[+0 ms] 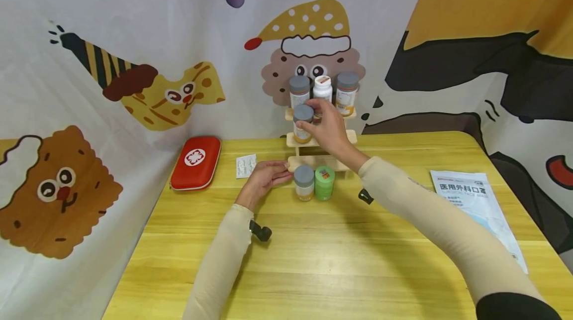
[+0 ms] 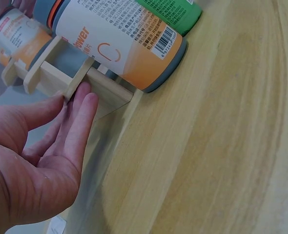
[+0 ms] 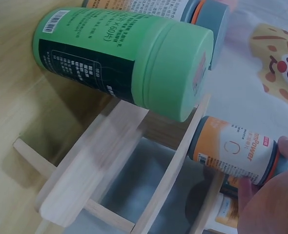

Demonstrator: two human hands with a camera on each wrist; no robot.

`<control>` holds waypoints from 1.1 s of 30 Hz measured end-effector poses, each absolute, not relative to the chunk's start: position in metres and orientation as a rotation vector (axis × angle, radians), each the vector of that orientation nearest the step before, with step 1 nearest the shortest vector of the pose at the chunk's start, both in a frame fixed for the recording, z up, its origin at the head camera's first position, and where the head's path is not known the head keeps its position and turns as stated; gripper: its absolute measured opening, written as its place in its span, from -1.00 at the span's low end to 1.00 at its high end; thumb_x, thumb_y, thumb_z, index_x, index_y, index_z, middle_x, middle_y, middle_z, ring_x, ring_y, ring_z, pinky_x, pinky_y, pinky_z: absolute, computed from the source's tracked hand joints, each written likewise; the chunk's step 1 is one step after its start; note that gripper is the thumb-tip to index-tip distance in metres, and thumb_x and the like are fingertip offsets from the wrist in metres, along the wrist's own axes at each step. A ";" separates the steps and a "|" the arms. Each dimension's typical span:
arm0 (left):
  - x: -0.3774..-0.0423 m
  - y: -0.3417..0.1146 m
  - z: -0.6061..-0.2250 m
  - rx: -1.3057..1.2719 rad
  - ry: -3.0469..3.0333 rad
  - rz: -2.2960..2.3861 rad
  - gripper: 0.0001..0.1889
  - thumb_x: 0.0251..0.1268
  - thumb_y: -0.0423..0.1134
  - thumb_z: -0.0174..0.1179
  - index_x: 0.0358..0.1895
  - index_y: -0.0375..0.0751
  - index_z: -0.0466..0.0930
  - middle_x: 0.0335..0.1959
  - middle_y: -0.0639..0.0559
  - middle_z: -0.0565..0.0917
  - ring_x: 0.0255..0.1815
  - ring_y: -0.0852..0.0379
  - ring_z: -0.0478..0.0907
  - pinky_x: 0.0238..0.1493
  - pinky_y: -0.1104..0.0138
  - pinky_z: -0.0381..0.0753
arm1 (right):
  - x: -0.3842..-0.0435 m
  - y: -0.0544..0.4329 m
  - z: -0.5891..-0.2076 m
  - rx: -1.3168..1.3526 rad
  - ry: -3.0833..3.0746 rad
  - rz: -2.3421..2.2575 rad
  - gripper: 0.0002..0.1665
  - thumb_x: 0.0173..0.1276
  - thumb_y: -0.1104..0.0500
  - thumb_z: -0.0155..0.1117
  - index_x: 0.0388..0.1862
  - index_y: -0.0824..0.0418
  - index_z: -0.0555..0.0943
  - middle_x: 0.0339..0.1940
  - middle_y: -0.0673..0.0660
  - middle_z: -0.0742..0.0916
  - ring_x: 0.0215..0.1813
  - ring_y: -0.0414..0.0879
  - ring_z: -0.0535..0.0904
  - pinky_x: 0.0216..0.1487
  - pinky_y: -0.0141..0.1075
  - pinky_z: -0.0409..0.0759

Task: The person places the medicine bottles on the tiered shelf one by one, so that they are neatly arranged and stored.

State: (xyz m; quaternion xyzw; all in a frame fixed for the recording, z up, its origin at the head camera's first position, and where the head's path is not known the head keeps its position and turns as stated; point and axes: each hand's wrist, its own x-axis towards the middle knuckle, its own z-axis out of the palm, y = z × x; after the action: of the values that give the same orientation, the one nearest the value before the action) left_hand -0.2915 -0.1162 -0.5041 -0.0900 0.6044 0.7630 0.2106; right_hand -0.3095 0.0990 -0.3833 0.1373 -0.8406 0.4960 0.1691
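A tiered wooden rack [image 1: 315,162] stands near the back of the table. My right hand [image 1: 330,131] pinches a grey-lidded supplement bottle [image 1: 302,126] near its cap, upright at the left of the middle tier. Down at the left end of the lowest tier, my left hand [image 1: 267,178] holds the rack's edge between thumb and fingers. Along the top tier are two grey-lidded bottles [image 1: 346,95] with a white bottle [image 1: 323,88] between them. On the table before the rack stand another grey-lidded bottle [image 1: 304,183] and a green bottle [image 1: 324,183], side by side.
A red first-aid case [image 1: 196,163] lies at the table's back left, with a small printed packet [image 1: 245,166] between it and the rack. To the right lies a surgical mask pouch [image 1: 479,210]. A cartoon-printed cloth [image 1: 241,86] hangs close behind the rack.
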 end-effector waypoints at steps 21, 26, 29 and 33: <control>-0.292 -0.117 -0.506 -0.240 1.688 2.115 -0.63 0.57 -0.40 0.22 0.33 -0.46 0.58 -0.08 -0.16 0.83 -0.15 0.07 0.83 0.21 0.16 0.84 | -0.307 0.097 -0.389 0.390 -2.377 1.412 -0.25 0.30 0.15 0.63 0.38 0.31 0.50 0.27 0.27 0.63 0.29 0.13 0.66 0.27 -0.09 0.82; -0.291 -0.117 -0.507 -0.242 1.687 2.120 -0.63 0.57 -0.40 0.21 0.34 -0.46 0.57 -0.08 -0.16 0.83 -0.16 0.08 0.82 0.24 0.14 0.83 | -0.298 0.106 -0.395 0.432 -2.336 1.461 -0.22 0.37 0.09 0.58 0.42 0.37 0.46 0.31 0.31 0.59 0.36 0.20 0.59 0.39 0.03 0.74; -0.291 -0.117 -0.507 -0.245 1.689 2.123 -0.63 0.57 -0.41 0.21 0.34 -0.47 0.57 -0.09 -0.15 0.82 -0.17 0.09 0.82 0.25 0.14 0.82 | -0.292 0.112 -0.398 0.454 -2.327 1.459 -0.25 0.40 0.09 0.55 0.42 0.37 0.46 0.33 0.30 0.60 0.37 0.20 0.58 0.40 0.05 0.72; -0.291 -0.116 -0.506 -0.247 1.691 2.123 -0.62 0.57 -0.40 0.21 0.34 -0.47 0.57 -0.08 -0.15 0.82 -0.17 0.10 0.82 0.23 0.15 0.83 | -0.281 0.119 -0.400 0.467 -2.328 1.474 -0.29 0.39 0.12 0.55 0.39 0.33 0.49 0.33 0.27 0.62 0.38 0.21 0.58 0.41 0.08 0.71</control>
State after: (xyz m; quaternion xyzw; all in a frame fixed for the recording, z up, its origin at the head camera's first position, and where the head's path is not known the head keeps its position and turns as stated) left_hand -0.2908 -0.1161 -0.5062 -0.0887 0.6070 0.7623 0.2065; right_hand -0.2810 0.1193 -0.4004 0.1645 -0.8205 0.5195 0.1727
